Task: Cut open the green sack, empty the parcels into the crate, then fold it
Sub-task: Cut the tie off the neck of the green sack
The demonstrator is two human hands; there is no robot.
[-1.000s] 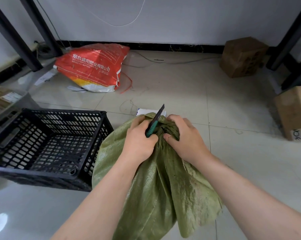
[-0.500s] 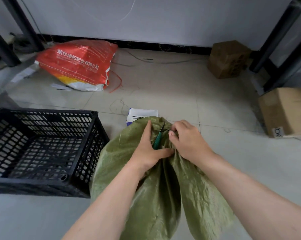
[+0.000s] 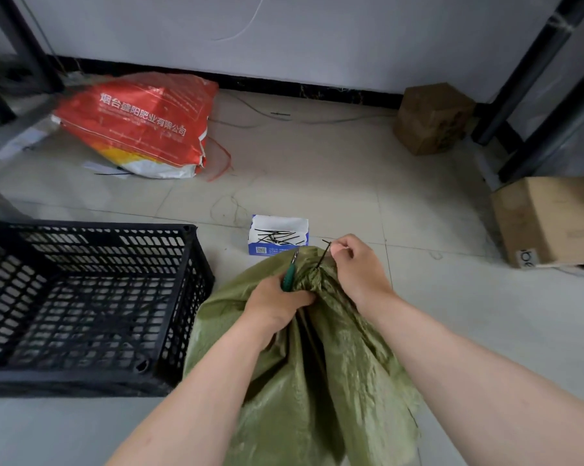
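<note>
One green sack (image 3: 317, 381) stands on the floor, near and centre. The left hand (image 3: 275, 306) is curled around its bunched neck and one green-handled cutter (image 3: 289, 274), while the right hand (image 3: 357, 270) pinches one black tie (image 3: 323, 255) at the sack's mouth. One black crate (image 3: 88, 227) sits just left of the sack, one small white-and-blue box (image 3: 278, 235) of ties just beyond it, one red sack (image 3: 142, 122) far left, and two cardboard boxes (image 3: 433, 117) (image 3: 549, 218) right.

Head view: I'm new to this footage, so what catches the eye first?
The green sack fills bottom centre: the left hand grips its neck and a green-handled cutter, the right hand pinches a black tie. A black crate sits left, a red bag behind it.
</note>
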